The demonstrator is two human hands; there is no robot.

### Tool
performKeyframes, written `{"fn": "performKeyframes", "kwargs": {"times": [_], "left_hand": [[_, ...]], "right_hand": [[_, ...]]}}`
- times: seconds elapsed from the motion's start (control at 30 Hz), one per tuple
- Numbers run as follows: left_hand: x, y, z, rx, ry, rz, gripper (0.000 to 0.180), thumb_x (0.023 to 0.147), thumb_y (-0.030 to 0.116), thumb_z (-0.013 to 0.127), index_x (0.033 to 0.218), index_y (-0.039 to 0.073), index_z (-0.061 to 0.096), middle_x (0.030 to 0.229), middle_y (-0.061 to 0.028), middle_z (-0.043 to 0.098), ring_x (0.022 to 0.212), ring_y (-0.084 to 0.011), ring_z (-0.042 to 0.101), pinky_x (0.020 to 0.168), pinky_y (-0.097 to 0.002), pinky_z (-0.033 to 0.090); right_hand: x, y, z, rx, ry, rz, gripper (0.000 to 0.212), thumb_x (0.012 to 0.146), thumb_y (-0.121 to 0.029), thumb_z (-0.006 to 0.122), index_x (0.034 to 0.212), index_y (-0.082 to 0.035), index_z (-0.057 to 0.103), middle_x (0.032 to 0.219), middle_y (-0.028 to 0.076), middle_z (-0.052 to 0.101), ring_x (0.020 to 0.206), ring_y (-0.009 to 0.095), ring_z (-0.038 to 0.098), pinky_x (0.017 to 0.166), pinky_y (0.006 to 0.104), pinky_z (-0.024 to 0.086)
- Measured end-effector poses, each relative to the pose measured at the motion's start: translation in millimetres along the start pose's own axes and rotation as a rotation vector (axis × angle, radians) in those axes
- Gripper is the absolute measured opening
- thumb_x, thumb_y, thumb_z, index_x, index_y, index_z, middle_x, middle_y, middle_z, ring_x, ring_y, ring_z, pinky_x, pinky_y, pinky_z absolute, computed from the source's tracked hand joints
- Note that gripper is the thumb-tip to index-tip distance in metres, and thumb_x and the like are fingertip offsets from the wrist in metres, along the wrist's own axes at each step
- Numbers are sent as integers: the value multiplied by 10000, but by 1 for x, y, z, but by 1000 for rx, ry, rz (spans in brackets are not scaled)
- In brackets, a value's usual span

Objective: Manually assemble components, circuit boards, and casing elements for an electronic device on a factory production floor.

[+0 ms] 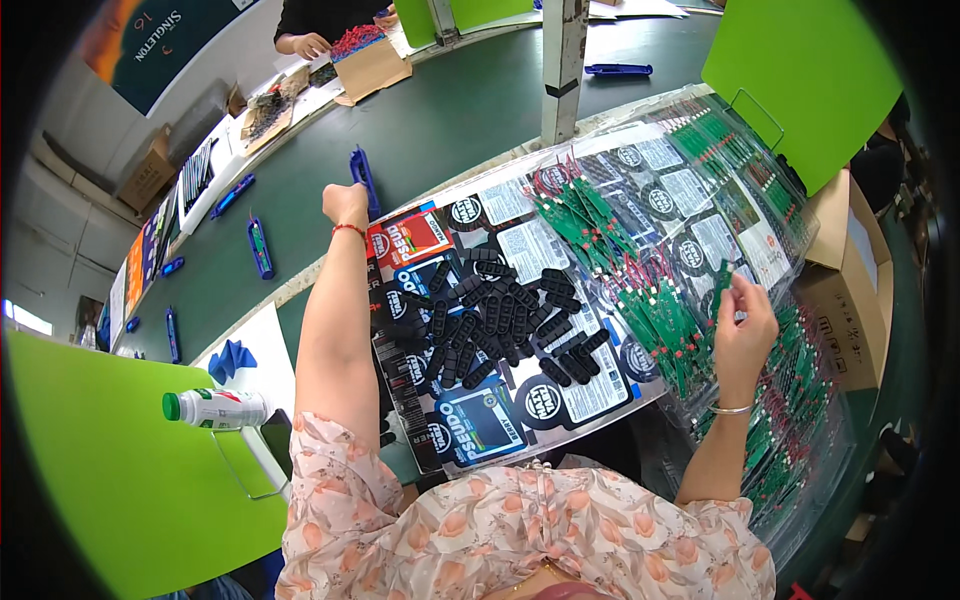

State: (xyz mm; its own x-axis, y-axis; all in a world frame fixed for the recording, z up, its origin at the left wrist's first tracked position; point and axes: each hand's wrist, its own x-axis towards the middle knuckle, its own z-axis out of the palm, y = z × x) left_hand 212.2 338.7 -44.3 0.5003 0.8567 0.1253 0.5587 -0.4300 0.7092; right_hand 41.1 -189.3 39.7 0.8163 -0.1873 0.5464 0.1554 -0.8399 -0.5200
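Note:
My left hand (346,204) reaches out over the dark green surface, its fingers curled at the side of a long blue plastic shell (362,178). Most of those fingertips are hidden from view. On the right, my right hand (745,325) pinches a narrow green circuit board (722,284) between thumb and fingers. It hovers above piles of similar green boards with red wires (655,320). Between my arms, a heap of black ribbed oblong plastic pieces (495,315) lies on a printed sheet (470,425).
More blue shells (259,248) lie along the green belt-like surface (310,200). A white metal post (564,70) rises beyond the sheet. Green panels (805,80) stand at both sides. A bottle (215,408) lies at left; a carton (845,290) stands right. Across, another person's hand (312,45) works beside a box.

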Motion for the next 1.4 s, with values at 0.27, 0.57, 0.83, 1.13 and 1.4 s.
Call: {"fn": "performKeyframes", "kwargs": {"times": [0.27, 0.57, 0.83, 1.13, 1.4], "left_hand": [[-62, 19, -79, -911, -368, 31, 269, 976, 115, 488, 1184, -54, 466, 848, -166, 652, 665, -238, 681, 536, -310, 578], [-257, -25, -171, -1117, -772, -205, 371, 1025, 187, 394, 1382, 89, 381, 877, -123, 620, 629, -158, 606, 550, -260, 527], [-335, -56, -178, -1419, -886, -388, 438, 1026, 185, 412, 1460, 158, 358, 1123, -94, 622, 866, -197, 654, 721, -315, 573], [-340, -59, -175, -1433, -926, -326, 436, 1019, 169, 442, 1450, 132, 385, 1115, -57, 627, 838, -110, 611, 719, -254, 531], [-341, -63, -175, -1412, -905, -258, 436, 1019, 177, 436, 1449, 127, 383, 1153, -71, 622, 867, -143, 621, 740, -283, 533]], "right_hand": [[-6, -40, 10, 817, 57, 232, 185, 906, -40, 609, 1084, -11, 565, 884, 36, 636, 683, 74, 594, 510, 185, 430], [-44, -121, 66, 1272, -521, 340, 388, 869, -29, 641, 1222, 14, 486, 847, 77, 657, 683, 106, 624, 494, 187, 444], [-64, -146, 68, 1409, -670, 244, 379, 884, -43, 638, 1219, 17, 473, 878, 88, 665, 707, 132, 653, 513, 190, 462], [-89, -147, 66, 1285, -822, 149, 311, 885, -4, 625, 1171, 9, 503, 903, 64, 655, 750, 105, 662, 516, 180, 467], [-90, -148, 69, 1274, -879, 136, 321, 885, -12, 627, 1177, 4, 493, 911, 83, 667, 755, 118, 675, 506, 178, 466]]}}
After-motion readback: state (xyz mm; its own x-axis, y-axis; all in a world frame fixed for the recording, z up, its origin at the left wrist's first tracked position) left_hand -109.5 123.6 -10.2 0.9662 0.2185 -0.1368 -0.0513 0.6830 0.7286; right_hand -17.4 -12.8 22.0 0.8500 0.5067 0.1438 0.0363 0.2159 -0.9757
